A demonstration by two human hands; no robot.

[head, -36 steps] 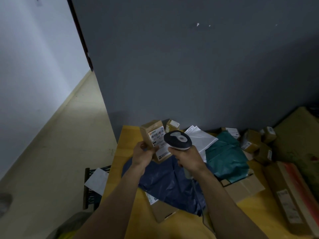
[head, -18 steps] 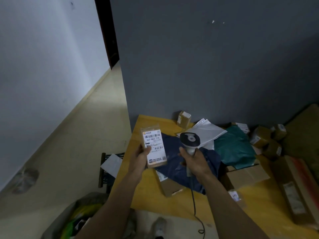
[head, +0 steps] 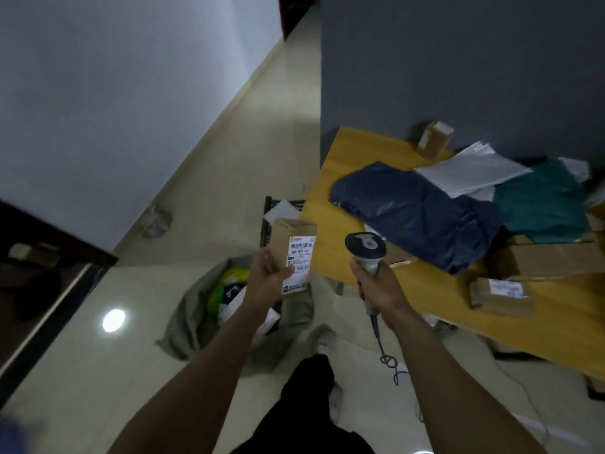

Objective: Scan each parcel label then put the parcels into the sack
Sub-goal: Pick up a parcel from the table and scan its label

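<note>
Parcel (head: 292, 247), a small, stiff, seemingly light carton, is gripped at its lower end by the left hand (head: 266, 279); the right hand (head: 376, 288) clasps the scanner (head: 365, 246).

At least four cardboard parcels (head: 500, 295), three plastic mailers (head: 415, 208), one scanner (head: 365, 248) and one sack (head: 185, 326).

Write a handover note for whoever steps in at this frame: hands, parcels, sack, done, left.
Left grip holds a small box, label toward the camera, near the open sack on the floor.
Right grip holds the scanner upright.
Done: the sack already has items inside.
Left: cannot tell if this box is scanned; sack it, then scan and sack the blue bag, green bag and boxes on the table.
</note>
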